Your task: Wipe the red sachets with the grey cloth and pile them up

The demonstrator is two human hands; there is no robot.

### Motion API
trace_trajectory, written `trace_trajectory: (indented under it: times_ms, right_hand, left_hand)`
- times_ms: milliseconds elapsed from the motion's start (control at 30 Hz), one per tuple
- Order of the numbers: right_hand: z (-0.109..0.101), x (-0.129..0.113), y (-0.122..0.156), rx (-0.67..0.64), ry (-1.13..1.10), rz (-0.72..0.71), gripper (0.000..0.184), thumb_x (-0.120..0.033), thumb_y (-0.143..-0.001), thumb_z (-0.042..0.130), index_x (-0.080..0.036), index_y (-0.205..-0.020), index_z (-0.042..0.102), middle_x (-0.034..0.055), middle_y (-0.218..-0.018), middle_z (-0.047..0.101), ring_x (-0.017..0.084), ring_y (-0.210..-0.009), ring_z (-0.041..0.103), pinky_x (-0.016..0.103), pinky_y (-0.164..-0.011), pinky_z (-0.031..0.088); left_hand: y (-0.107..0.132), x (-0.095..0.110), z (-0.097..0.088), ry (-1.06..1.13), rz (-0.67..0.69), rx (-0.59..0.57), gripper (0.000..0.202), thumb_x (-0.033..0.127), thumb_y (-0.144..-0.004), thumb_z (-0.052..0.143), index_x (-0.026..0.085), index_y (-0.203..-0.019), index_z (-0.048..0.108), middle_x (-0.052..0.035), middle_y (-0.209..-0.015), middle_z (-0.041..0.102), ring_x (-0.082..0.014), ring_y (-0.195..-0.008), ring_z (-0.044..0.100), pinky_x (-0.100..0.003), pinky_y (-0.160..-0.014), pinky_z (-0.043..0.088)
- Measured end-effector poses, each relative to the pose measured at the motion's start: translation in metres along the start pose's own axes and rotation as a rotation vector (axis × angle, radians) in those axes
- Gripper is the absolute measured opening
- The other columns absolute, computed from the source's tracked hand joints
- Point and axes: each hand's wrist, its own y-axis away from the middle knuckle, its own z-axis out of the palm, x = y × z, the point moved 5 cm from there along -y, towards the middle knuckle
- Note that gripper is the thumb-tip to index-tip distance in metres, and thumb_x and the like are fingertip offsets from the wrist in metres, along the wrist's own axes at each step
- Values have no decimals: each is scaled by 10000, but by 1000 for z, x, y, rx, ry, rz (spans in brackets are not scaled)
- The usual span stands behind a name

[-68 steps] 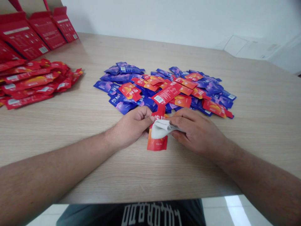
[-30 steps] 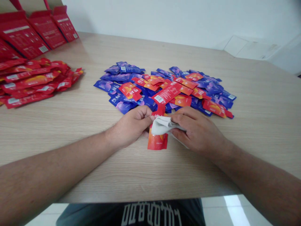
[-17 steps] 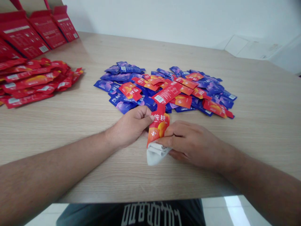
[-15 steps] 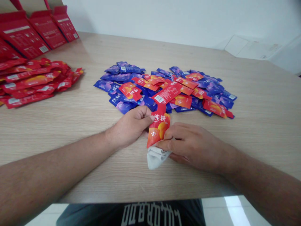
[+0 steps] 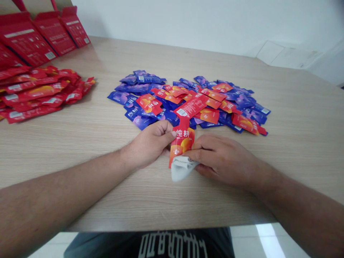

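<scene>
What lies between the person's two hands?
Left hand and right hand flank a red sachet with a pale grey cloth at its lower end; head view.

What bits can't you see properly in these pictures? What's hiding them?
All from the head view:
The red sachet in the left hand: its lower end is hidden by the cloth and right hand.
The red boxes: cut off by the top left edge, and their print is too small to read.
The red pile: cut off by the left edge.
The blue sachets: some are hidden under others.
</scene>
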Motion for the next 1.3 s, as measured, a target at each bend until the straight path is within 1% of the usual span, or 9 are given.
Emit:
trace_trajectory:
  times_ms: [133, 200, 400, 667, 800, 967, 1100, 1167, 1300]
  right_hand:
    - [-4, 13, 0, 146, 71, 122, 215, -279, -1035, 614, -150, -1154, 737, 125, -1074, 727, 262, -957, 683, 412, -832, 584]
    - [-4, 18, 1, 184, 67, 181, 244, -318, -1033, 633, -135, -1165, 727, 139, -1096, 716, 268, -982, 687, 413, -850, 591]
    - [0, 22, 2, 186, 43, 207, 261, -347, -1027, 646, -139, -1170, 715, 138, -1112, 699, 274, -1008, 686, 428, -895, 591]
    - [0, 22, 3, 172, 24, 225, 224, -336, -1026, 639, -175, -1164, 712, 128, -1118, 709, 275, -1026, 682, 436, -916, 589]
    - [0, 21, 2, 170, 20, 210, 233, -333, -1028, 642, -169, -1180, 708, 129, -1120, 714, 271, -1030, 679, 425, -922, 586]
    - [1, 21, 2, 170, 25, 193, 252, -331, -1026, 645, -148, -1183, 716, 136, -1118, 711, 266, -1011, 677, 414, -889, 584]
    - [3, 13, 2, 151, -5, 147, 235, -272, -1023, 625, -151, -1195, 729, 123, -1106, 719, 259, -1005, 673, 406, -869, 577]
    - [4, 3, 0, 97, -31, 83, 243, -243, -1023, 608, -173, -1220, 732, 106, -1092, 729, 248, -990, 671, 395, -859, 573]
    - [8, -14, -2, -72, -34, -44, 274, -204, -1025, 580, -211, -1256, 726, 86, -1078, 746, 231, -950, 675, 380, -833, 571]
  left_hand:
    - [-1, -1, -1, -8, -9, 5, 301, 380, -884, 784, 190, -856, 552, 14, -745, 625, -108, -629, 590, -228, -586, 527]
    - [-2, -1, -1, -8, -5, 3, 312, 394, -882, 789, 190, -860, 553, 9, -764, 631, -113, -645, 600, -245, -609, 546]
    - [-3, -3, -2, -28, -19, -6, 334, 430, -887, 784, 187, -872, 555, 1, -785, 637, -115, -646, 601, -248, -603, 550]
    - [-3, -2, -2, -23, -15, -3, 320, 407, -876, 796, 187, -861, 564, 3, -780, 644, -114, -649, 607, -242, -610, 548]
    - [-2, 0, -1, -44, -10, 10, 302, 389, -891, 778, 185, -856, 558, 14, -732, 618, -107, -625, 582, -217, -571, 514]
    - [-2, 0, 0, -41, -2, 0, 311, 387, -896, 768, 184, -847, 538, 12, -737, 617, -104, -617, 570, -223, -574, 514]
    - [-2, -2, -2, -28, -2, 23, 283, 361, -886, 768, 187, -855, 547, 7, -740, 632, -116, -621, 594, -240, -581, 531]
    - [-2, -2, -3, -25, 3, 40, 271, 351, -880, 768, 189, -850, 553, 6, -731, 633, -119, -615, 595, -242, -575, 530]
    - [-2, -1, -4, -25, -1, 55, 253, 334, -882, 760, 187, -844, 557, 11, -720, 630, -108, -604, 585, -217, -552, 503]
